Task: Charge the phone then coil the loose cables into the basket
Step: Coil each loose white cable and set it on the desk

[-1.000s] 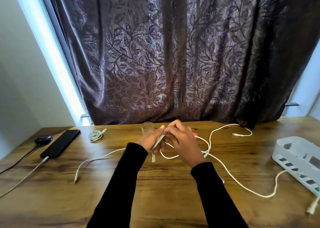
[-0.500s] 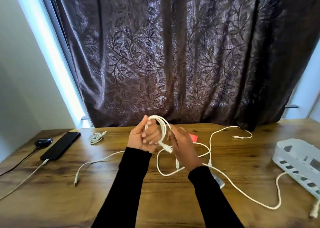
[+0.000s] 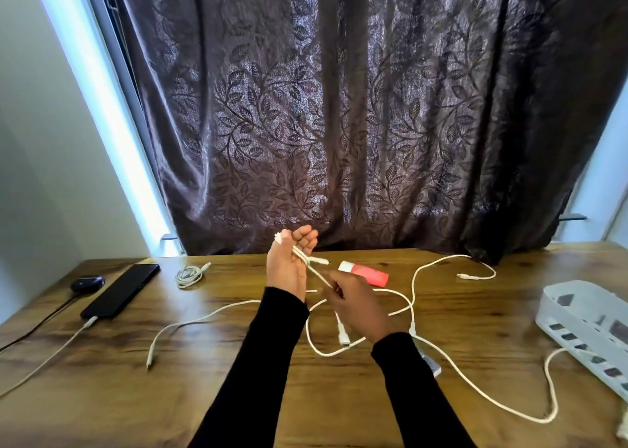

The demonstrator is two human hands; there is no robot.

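Here, the left hand curls round one white cable; the right hand pinches it. At left lie one phone and one coiled cable; one basket at right.

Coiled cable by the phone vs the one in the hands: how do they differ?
The coiled cable is a small finished bundle lying untouched on the table near the phone. The held cable is mostly unwound: the left hand grips a few strands, the right hand pinches it, and the rest trails loose over the table. Both are white.
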